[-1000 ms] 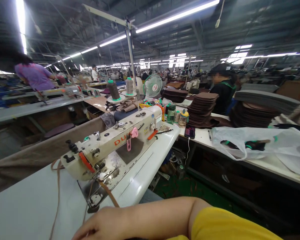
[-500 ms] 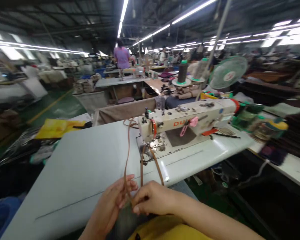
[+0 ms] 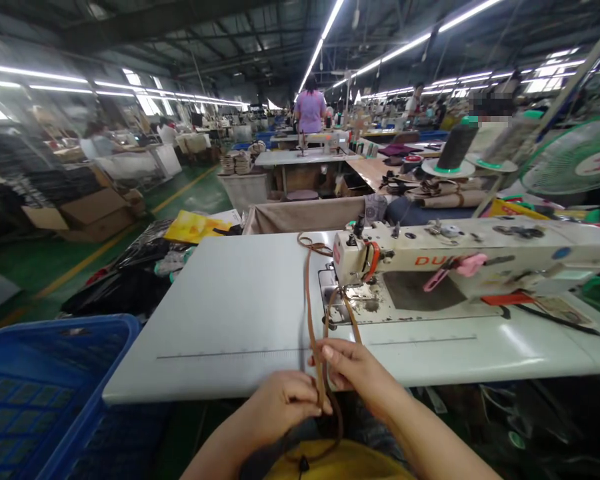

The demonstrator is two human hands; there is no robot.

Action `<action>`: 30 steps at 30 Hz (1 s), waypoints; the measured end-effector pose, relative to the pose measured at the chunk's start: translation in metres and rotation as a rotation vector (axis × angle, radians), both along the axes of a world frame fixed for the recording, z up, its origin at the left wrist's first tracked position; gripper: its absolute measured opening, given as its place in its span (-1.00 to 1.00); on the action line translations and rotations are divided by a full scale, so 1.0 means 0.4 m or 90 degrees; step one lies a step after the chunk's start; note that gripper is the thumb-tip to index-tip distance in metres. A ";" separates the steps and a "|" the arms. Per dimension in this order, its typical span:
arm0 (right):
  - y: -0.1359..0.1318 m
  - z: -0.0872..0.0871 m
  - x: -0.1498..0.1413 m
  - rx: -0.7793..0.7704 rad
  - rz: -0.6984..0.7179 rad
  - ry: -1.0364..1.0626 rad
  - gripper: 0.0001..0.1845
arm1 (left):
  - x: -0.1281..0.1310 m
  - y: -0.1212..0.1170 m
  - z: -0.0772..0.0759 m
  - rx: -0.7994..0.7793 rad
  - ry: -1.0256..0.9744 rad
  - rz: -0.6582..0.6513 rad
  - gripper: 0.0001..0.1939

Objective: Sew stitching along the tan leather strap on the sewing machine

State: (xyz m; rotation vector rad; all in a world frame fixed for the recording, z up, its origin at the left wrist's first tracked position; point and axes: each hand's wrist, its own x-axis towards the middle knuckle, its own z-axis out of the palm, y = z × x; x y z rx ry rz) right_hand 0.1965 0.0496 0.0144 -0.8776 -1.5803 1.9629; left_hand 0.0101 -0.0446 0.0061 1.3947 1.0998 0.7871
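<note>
In the head view, here's the brown strap (image 3: 309, 293), running from a loose coil on the pale worktop (image 3: 220, 300), beside the sewing machine (image 3: 505, 243), down to both hands at the front edge. The left grip (image 3: 285, 400) is closed, pinching the strap low; the right grip (image 3: 353, 363) has it between thumb and fingers, just above.

And the danger? Tangling, I'd say: the stretches run close together, and a loop hangs below the hands over the yellow garment (image 3: 340, 460) — it could twist or snag there. A hard pull might drag the stretches that reach the needle area out of line, and the coil could knot if drawn too fast.

Now the count: two hands, both busy; one machine on this worktop; three stretches of strap between machine and hands — whether one piece or several, I cannot tell. One pink clip (image 3: 473, 265) on the machine, two thread cones (image 3: 455, 148) beyond it, one green fan (image 3: 570, 157) at the right, and at least one blue basket (image 3: 95, 327) at the left.
</note>
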 end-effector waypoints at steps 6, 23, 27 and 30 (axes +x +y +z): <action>-0.017 -0.010 -0.003 0.122 0.136 -0.081 -0.73 | -0.011 0.007 -0.004 -0.100 -0.144 0.191 -0.63; 0.009 0.034 0.006 -0.103 0.026 0.058 -0.37 | 0.010 0.002 0.008 -0.049 0.003 -0.039 -0.78; -0.022 0.002 0.006 -0.031 0.164 -0.040 -0.65 | -0.006 0.019 0.011 -0.141 -0.285 0.236 -0.62; -0.035 -0.028 0.020 0.133 0.288 -0.206 -0.86 | -0.043 0.025 0.033 -0.148 -0.468 0.351 -0.58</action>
